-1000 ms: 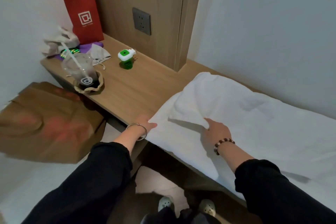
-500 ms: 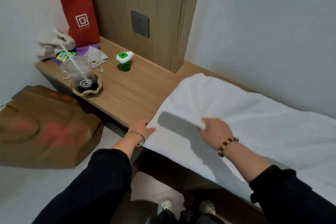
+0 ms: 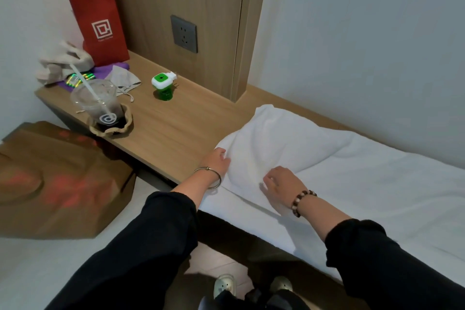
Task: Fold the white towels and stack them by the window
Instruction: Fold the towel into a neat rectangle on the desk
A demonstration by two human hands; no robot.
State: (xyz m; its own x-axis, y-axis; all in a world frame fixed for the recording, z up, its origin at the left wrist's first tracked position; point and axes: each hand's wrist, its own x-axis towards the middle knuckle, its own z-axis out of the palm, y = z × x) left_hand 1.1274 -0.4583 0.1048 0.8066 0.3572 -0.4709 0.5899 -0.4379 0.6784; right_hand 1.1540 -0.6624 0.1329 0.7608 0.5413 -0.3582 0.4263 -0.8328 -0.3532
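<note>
A white towel (image 3: pixel 284 141) lies folded over on the white bed surface (image 3: pixel 390 184), its far end bulging up near the wooden ledge. My left hand (image 3: pixel 216 162), with a metal bangle at the wrist, touches the towel's left edge where it meets the wooden table. My right hand (image 3: pixel 278 181), with a bead bracelet at the wrist, rests on top of the towel's near part with its fingers spread. Neither hand has cloth lifted off the surface. No window is in view.
The wooden bedside table (image 3: pixel 181 128) carries a plastic drink cup with a straw (image 3: pixel 100 106), a green and white plug-in device (image 3: pixel 163 85), a red paper bag (image 3: pixel 97 17) and crumpled cloth (image 3: pixel 63 63). A brown paper bag (image 3: pixel 57 181) stands on the floor at the left.
My right hand carried the towel's corner over to the left, laid it down and now rests flat on the fold. My left hand stayed at the towel's left edge.
</note>
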